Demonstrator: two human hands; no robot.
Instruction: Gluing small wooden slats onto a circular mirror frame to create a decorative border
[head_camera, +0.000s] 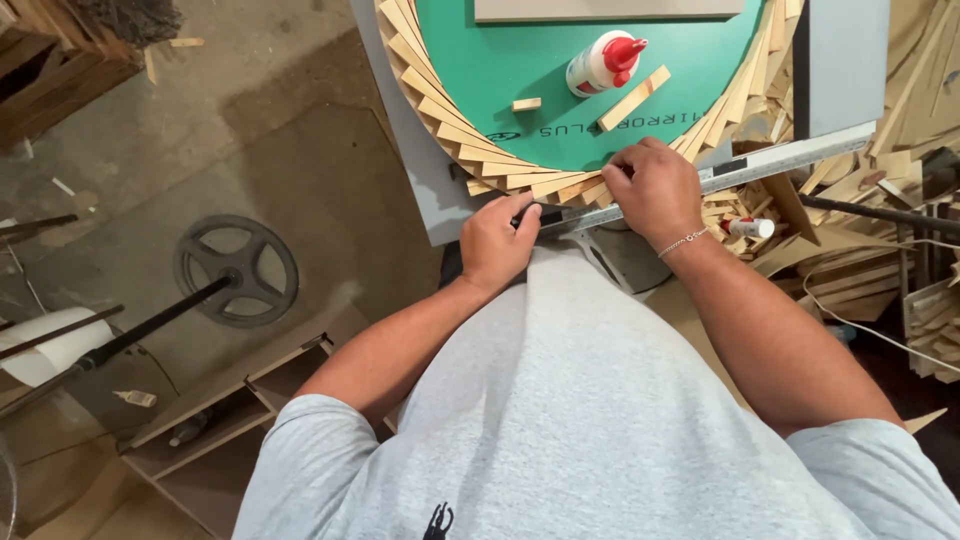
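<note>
My left hand (497, 242) is closed around a thin dark pen-like tool, its tip against a long metal ruler (790, 163). My right hand (655, 190) presses flat on that ruler, holding it across the ring of overlapping wooden strips (440, 120) that borders a round green disc (500, 70). A silver bracelet sits on my right wrist. On the disc lie a white glue bottle with a red cap (603, 62), a small wood block (526, 104) and a longer wood strip (634, 98).
The disc rests on a grey board (425, 195). Loose wood strips pile up at the right (850, 260), with a small glue bottle (747, 228) among them. A dark metal wheel on a rod (237, 270) and a wooden shelf unit (230, 410) lie on the floor at left.
</note>
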